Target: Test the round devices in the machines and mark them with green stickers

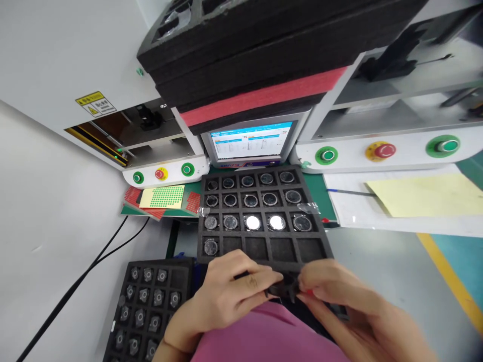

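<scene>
My left hand (pixel 236 289) and my right hand (pixel 339 289) are close together at the near edge of a black foam tray. Between them they pinch a small black watch-like part (pixel 286 287), partly hidden by the fingers. A bit of red (pixel 310 292) shows at my right fingertips; I cannot make out what it is. Just beyond, the foam tray (pixel 260 259) has round watch heads (pixel 231 222) with dark glass in its upper rows, two of them reflecting bright white. In the fourth row one watch head (pixel 211 247) lies in the leftmost pocket.
Lower left, a second foam tray (pixel 179 281) holds wrapped round parts. Sticker sheets (pixel 166 196) lie left of the main tray. Behind stand a monitor (pixel 252 143), stacked foam trays (pixel 245 60) and machines with green buttons and red emergency stops (pixel 385 150). Yellow paper (pixel 426 193) lies right.
</scene>
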`<state>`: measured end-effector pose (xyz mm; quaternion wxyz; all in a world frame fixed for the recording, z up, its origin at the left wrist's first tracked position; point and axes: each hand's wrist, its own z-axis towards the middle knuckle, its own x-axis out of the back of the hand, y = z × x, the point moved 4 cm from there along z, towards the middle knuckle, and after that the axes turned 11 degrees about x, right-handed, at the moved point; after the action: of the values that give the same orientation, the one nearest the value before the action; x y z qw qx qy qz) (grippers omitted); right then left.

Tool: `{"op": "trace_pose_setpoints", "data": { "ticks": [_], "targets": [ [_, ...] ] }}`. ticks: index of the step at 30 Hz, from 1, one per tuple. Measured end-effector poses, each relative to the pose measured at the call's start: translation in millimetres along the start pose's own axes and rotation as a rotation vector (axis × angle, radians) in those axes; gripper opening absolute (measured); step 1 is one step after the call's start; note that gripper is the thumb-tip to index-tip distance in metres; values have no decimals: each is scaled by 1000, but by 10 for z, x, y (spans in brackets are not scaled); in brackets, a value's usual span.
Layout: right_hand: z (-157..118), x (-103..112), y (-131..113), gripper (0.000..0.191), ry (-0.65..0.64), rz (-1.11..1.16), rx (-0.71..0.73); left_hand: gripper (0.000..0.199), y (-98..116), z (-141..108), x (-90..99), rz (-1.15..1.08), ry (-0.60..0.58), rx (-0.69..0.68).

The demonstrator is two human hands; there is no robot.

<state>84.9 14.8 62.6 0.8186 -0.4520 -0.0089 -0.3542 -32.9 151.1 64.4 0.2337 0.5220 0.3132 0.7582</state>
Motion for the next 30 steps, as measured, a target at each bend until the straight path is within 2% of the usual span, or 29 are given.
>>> {"op": "trace_pose_setpoints", "data": {
  "ticks": [5, 9, 16, 22, 27, 30],
  "targets": [
    [-71, -7, 86, 31, -81, 183, -6, 23, -11, 15, -15, 2, -28, -7],
    [-20, 7, 69, 36, -27, 214, 28, 22, -26, 18, -25, -35, -10, 6],
    [6, -19, 37, 34, 15, 192, -12, 20, -62, -7, -44, -63, 10, 26],
    [-29, -47, 69, 32, -39, 180, -3, 21, -78, -51, -40, -56, 5, 38],
    [-101, -92, 63, 25, -166, 83, 77, 20, -71, -56, -22, -34, 6, 14],
    [-90, -86, 40, 27, -110, -11, 123, 19, -74, -40, -28, -51, 24, 14]
  ]
}}
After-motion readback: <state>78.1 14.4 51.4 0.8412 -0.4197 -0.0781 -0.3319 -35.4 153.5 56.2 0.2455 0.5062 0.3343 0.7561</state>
